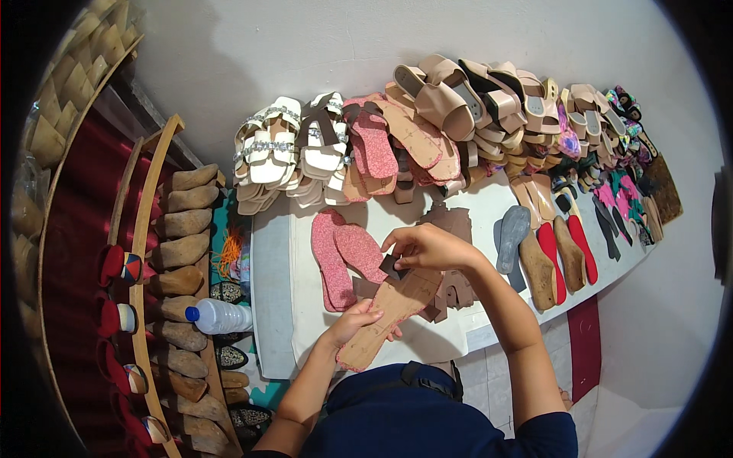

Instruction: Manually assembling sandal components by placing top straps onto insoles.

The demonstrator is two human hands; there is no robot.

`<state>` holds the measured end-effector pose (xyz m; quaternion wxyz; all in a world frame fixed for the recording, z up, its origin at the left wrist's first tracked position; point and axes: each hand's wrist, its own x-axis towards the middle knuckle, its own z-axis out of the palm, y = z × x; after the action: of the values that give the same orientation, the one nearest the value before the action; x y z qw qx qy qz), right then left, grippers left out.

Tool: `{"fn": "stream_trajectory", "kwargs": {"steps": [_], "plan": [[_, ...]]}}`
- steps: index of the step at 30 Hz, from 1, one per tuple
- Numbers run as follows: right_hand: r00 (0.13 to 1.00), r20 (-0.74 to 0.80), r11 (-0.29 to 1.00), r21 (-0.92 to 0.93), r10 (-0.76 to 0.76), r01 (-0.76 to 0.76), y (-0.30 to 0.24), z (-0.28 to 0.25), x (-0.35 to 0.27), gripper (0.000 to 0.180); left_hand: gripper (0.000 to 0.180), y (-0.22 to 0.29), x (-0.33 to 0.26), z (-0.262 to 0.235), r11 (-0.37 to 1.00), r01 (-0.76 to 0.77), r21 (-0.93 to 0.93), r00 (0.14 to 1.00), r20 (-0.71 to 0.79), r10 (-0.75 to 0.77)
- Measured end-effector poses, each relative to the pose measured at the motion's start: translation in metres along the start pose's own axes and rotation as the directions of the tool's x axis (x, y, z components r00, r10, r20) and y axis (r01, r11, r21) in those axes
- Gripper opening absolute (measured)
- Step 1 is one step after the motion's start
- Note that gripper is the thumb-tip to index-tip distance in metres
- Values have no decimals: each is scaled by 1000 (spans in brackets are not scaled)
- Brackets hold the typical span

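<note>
Nearest the body, the left hand point(357, 317) was closed around the edge of a tan cardboard-like insole point(389, 309), thumb on top and fingers curled beneath, near its heel half. The insole lay slantwise above the white desk point(271, 305), its long axis running from the heel at lower left, close to the person's lap, up to the toe at upper right. At that toe end the right hand point(427, 246) was pinched shut on a small dark brown cut piece point(393, 266), held against the insole's front. So the piece sat up and to the right of the left hand, directly under the right hand, which was the nearer of the two to it.

Just beyond, a heap of brown cut pieces point(450, 286) lay touching the insole's far side, and a pair of pink speckled insoles point(343, 256) rested to the left. Farther back, finished sandals point(366, 145) were stacked against the wall. A plastic water bottle point(220, 316) lay off the desk's left edge.
</note>
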<state>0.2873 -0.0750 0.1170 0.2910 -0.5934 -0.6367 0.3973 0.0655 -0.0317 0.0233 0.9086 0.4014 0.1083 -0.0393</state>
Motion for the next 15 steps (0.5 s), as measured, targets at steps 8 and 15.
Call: {"fn": "stream_trajectory", "kwargs": {"steps": [8, 15], "plan": [[998, 25, 994, -81, -66, 68, -3, -6, -7, 26, 36, 0, -3, 2, 989, 0, -145, 1000, -18, -2], [998, 42, 992, -112, -57, 61, -2, -7, -8, 25, 37, 1, -3, 8, 976, 13, -216, 1000, -20, -18]]}}
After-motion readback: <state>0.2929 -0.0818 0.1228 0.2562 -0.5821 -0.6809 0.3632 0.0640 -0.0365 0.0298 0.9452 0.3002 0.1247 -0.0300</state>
